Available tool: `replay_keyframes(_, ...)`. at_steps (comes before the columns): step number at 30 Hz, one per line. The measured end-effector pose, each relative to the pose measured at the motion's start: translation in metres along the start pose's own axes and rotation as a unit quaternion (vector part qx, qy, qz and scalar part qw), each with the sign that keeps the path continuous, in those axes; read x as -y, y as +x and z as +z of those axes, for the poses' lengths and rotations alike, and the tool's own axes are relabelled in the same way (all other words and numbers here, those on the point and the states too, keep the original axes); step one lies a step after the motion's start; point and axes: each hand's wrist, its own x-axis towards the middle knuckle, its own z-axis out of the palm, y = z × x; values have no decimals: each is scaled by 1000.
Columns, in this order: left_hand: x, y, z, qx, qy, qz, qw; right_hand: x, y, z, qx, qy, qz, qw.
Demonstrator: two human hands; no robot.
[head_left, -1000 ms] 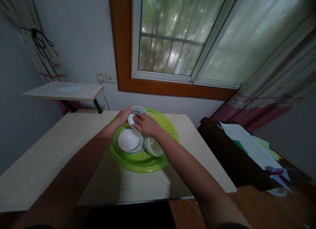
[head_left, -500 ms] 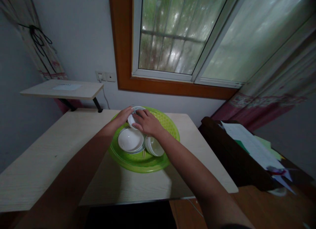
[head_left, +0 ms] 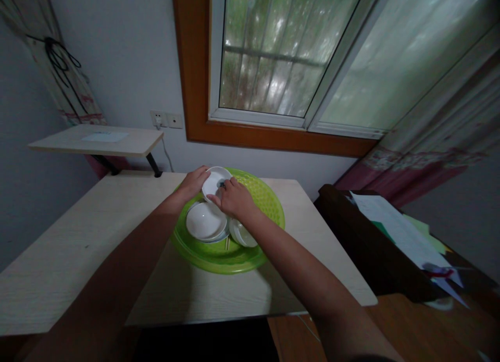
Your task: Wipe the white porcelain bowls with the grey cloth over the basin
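A white plate (head_left: 213, 181) with a small dark mark inside is tilted up over the back left of a round green tray (head_left: 234, 266). My left hand (head_left: 192, 183) grips its left rim. My right hand (head_left: 236, 199) is closed on its right side, fingers curled in over the rim and thumb at the lower edge. Just in front sits a stack of white dishes (head_left: 205, 221). White bowls (head_left: 242, 234) lie tipped beside it, partly hidden by my right wrist. Chopstick ends (head_left: 227, 243) show between the stack and the bowls.
The tray rests on a pale wooden table (head_left: 164, 294). A raised shelf (head_left: 97, 139) on black legs stands at the back left. Behind are a wall socket (head_left: 158, 118) and a window with a brown frame (head_left: 273, 147). Papers (head_left: 398, 237) lie on dark furniture at the right.
My right fingers have drawn back to the right and curled, so more of the plate's inside and its dark mark show. My left hand has barely moved.
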Motion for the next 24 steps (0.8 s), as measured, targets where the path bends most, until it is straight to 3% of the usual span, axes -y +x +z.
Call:
replay_keyframes(5,0,0,-2,-36,19,-9,999,-4,6,-1,32,91,-69,993)
replay_keyframes(9,1,0,-2,-31,26,9,999,-10,9,7,40,253,-132,958)
replay_keyframes(12,1,0,-1,-22,15,22,999,-11,9,18,18,302,-156,940)
replay_keyframes(18,3,0,2,-10,24,25,999,-4,6,27,-16,222,-164,961)
replay_keyframes(24,2,-1,4,11,-9,51,999,-4,4,18,-17,117,-109,987)
